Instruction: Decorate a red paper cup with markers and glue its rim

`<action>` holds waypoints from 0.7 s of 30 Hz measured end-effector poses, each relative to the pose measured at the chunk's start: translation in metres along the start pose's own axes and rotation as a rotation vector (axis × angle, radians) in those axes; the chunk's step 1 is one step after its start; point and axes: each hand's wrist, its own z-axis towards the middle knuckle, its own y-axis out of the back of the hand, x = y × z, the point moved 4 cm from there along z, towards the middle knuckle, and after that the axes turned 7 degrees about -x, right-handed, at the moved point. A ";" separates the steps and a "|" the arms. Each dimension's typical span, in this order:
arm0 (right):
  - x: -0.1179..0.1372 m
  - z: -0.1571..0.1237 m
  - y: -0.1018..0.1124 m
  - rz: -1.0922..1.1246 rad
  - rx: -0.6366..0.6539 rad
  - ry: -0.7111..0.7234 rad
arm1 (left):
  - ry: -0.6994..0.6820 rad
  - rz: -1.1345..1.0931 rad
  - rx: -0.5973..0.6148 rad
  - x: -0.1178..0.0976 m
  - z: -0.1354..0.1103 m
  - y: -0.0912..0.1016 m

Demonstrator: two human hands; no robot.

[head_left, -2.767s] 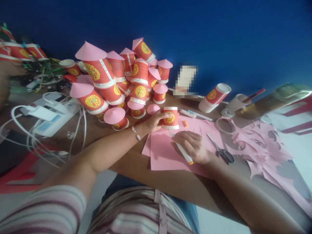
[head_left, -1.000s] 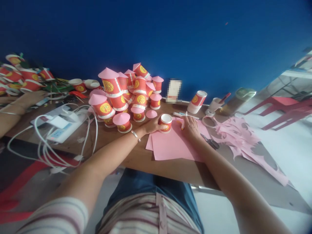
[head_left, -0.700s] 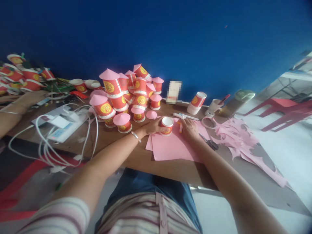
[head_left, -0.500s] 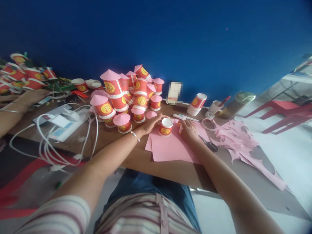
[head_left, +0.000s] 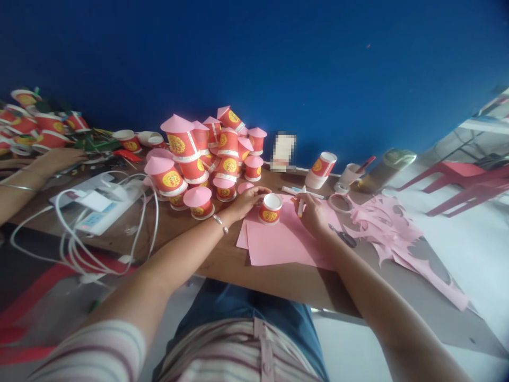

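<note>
Your left hand (head_left: 250,200) is no longer gripping the red cup (head_left: 270,214) as it was moments ago: its fingers are curving loosely open beside it, and whether they are touching it I cannot tell. That cup is standing mouth up on the pink paper (head_left: 278,246). Your right hand (head_left: 315,214) is closing its fingers around a white-and-orange tube (head_left: 300,208). Scissors (head_left: 347,238) are lying beside your right forearm; cone-topped cups (head_left: 193,171) are standing piled to the left.
</note>
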 end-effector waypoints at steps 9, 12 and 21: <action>0.030 0.029 -0.001 0.403 -0.045 -0.137 | -0.027 0.040 0.045 -0.016 0.020 -0.016; 0.041 0.041 -0.002 0.443 -0.053 -0.122 | -0.089 0.069 0.078 -0.024 0.028 -0.025; 0.036 0.033 -0.008 0.527 -0.040 -0.164 | -0.280 0.081 -0.061 -0.011 0.037 -0.021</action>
